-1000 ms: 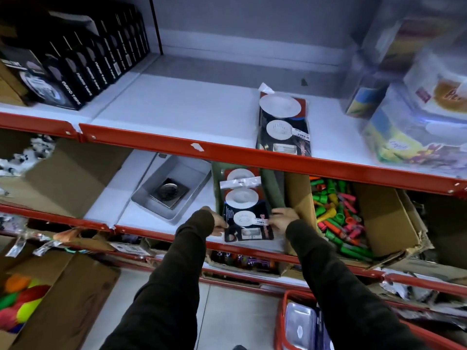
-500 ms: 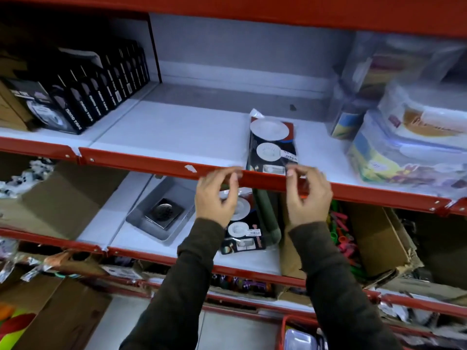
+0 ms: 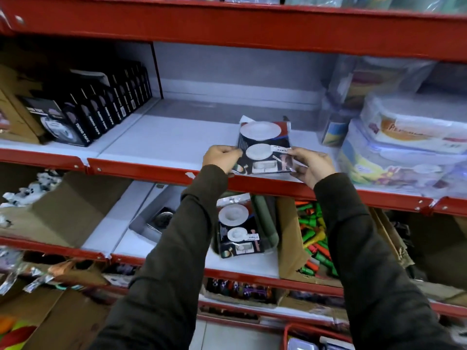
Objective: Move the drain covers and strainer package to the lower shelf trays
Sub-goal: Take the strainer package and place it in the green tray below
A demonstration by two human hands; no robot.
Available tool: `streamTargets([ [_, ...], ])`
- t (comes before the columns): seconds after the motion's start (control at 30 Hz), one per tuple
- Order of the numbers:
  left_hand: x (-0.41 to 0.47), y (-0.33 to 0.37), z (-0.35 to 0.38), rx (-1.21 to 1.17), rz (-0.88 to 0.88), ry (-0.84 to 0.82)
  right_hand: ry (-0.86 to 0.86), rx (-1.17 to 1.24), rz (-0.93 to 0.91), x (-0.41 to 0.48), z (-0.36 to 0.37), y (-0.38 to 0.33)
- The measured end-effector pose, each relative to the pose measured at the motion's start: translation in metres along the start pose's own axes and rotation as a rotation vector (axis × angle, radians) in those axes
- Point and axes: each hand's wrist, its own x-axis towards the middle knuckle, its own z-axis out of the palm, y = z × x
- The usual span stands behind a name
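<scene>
A dark strainer package (image 3: 264, 145) with two white round strainers lies at the front of the upper white shelf (image 3: 161, 140). My left hand (image 3: 222, 159) grips its left edge and my right hand (image 3: 312, 165) grips its right edge. On the lower shelf, a second strainer package (image 3: 236, 229) rests in a dark green tray (image 3: 265, 221). Left of it a grey metal tray (image 3: 141, 224) holds a square drain cover (image 3: 164, 218), partly hidden by my left sleeve.
Black tape boxes (image 3: 96, 112) line the upper shelf's left side. Clear plastic containers (image 3: 404, 147) crowd its right. A cardboard box of coloured pieces (image 3: 316, 236) stands right of the green tray. A red shelf lip (image 3: 141, 169) runs along the front.
Both hands left the package in the lower tray, rose past the red shelf lip and took hold of the package on the upper shelf.
</scene>
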Motion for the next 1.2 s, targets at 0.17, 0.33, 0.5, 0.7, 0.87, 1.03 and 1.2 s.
streamTargets([
  [0.17,-0.060,-0.021,-0.053,0.014,-0.159,-0.239,-0.383,-0.014,0.166,-0.047,-0.005,0.025],
  [0.33,-0.100,-0.065,-0.115,0.295,-0.280,-0.776,-0.896,-0.150,0.377,-0.081,-0.028,0.074],
  [0.5,-0.118,-0.121,-0.117,0.484,-0.500,-0.865,-0.943,-0.256,0.596,-0.112,-0.029,0.142],
  [0.7,-0.080,-0.162,-0.076,0.415,-0.635,-0.518,-0.428,-0.169,0.705,-0.077,-0.029,0.194],
  [0.87,0.002,-0.221,-0.026,0.316,-0.512,-0.310,0.028,-0.197,0.513,-0.026,-0.010,0.207],
  [1.03,0.026,-0.264,0.003,0.295,-0.412,-0.099,0.031,-0.239,0.438,-0.008,-0.005,0.203],
  [1.2,-0.016,-0.223,-0.022,0.212,-0.219,0.135,0.216,-0.534,0.055,-0.023,0.009,0.198],
])
